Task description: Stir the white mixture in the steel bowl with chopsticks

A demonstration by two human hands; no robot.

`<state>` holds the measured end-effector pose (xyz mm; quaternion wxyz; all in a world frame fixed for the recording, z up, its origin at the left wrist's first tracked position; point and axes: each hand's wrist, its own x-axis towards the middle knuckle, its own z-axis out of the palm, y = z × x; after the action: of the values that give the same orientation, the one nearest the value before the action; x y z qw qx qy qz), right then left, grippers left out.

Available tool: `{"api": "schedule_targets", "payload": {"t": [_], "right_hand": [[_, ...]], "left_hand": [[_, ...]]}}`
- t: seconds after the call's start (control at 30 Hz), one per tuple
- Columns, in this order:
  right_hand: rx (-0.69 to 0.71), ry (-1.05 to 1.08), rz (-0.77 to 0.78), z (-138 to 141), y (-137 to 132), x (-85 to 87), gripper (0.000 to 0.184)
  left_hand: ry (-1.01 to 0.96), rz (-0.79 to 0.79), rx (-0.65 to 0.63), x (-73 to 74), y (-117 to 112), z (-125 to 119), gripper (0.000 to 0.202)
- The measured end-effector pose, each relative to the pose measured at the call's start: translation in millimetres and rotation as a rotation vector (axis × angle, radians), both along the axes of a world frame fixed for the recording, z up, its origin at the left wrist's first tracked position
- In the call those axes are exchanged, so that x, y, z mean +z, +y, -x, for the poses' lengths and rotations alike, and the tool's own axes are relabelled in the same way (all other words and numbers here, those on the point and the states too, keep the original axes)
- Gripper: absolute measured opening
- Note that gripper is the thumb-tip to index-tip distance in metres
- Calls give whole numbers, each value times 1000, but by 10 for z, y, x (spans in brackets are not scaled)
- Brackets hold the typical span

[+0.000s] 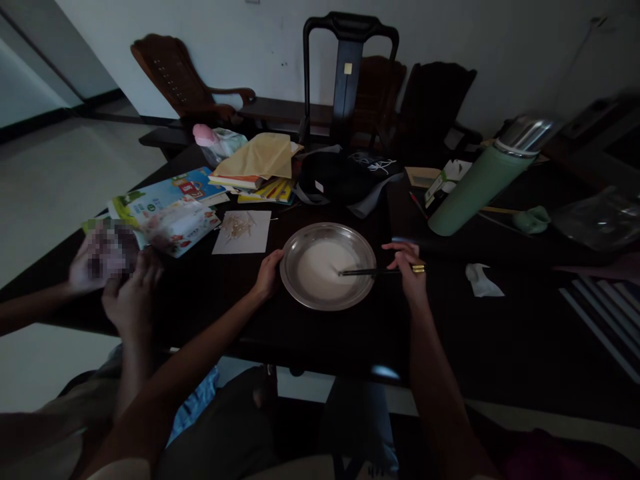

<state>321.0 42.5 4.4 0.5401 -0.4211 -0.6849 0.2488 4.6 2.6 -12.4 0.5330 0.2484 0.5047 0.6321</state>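
A round metal basin (320, 305) sits on the dark table before me, with a milky white liquid (317, 270) in it. My left hand (269, 275) is closed on the basin's left rim, thumb at the edge. From the right, my right hand (411, 268) grips a pair of dark chopsticks (369, 272) with gold-coloured ends. Their tips dip into the liquid near the middle. Left of the basin, a white sheet (245, 243) bears a scatter of thin cotton swabs or sticks (239, 227).
Another person's hands (131, 293) are at the table's left. Behind lie booklets (187, 183), stacked books under a yellow cloth-like cover (263, 155) and a black bag (333, 175). A green thermos (480, 190) stands back right; a crumpled tissue (483, 281) lies right of my hand.
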Motion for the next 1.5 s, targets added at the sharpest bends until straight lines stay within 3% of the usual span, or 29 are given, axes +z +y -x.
{"api": "schedule_targets", "payload": {"t": [0.13,0.2,0.33,0.43,0.53,0.63,0.77,0.87,0.97,1.03,1.17,1.27,1.37,1.43,1.5], "right_hand": [[164,-154,42,101,-14,-12,32],[110,-191,47,120,-8,-15,26],[-63,-31,13,12,9,4,42],[24,-26,16,5,0,8,47],[157,-171,45,104,-13,-14,36],[77,-207,47,126,-7,-19,28],[-72,-44,18,8,3,19,42],[47,-42,33,32,-14,23,45],[136,-171,65,140,-33,-4,30],[82,-194,63,161,-31,-15,24],[-67,-19,27,58,-7,1,44],[30,-13,57,58,-10,5,49],[145,-151,89,141,-23,-16,36],[102,-185,81,150,-20,-26,28],[1,-131,57,98,-6,-24,33]], "left_hand": [[-4,3,-3,-6,-1,2,24],[-6,4,-3,-5,-4,0,23],[0,5,-11,3,-11,-2,23],[-2,4,-10,5,-8,1,23],[-5,12,2,-2,2,2,23],[-4,11,7,-17,12,5,23],[18,-6,1,-36,9,17,23],[22,-9,-11,-42,0,25,24],[23,-10,-10,-37,-3,23,25],[18,-6,-4,-30,-2,17,25],[-4,15,-8,-15,0,12,23],[7,22,-7,-13,1,16,23],[14,22,-3,-14,-1,16,24],[5,17,-3,-12,-6,11,24],[-1,13,-4,-6,-11,6,24]]}}
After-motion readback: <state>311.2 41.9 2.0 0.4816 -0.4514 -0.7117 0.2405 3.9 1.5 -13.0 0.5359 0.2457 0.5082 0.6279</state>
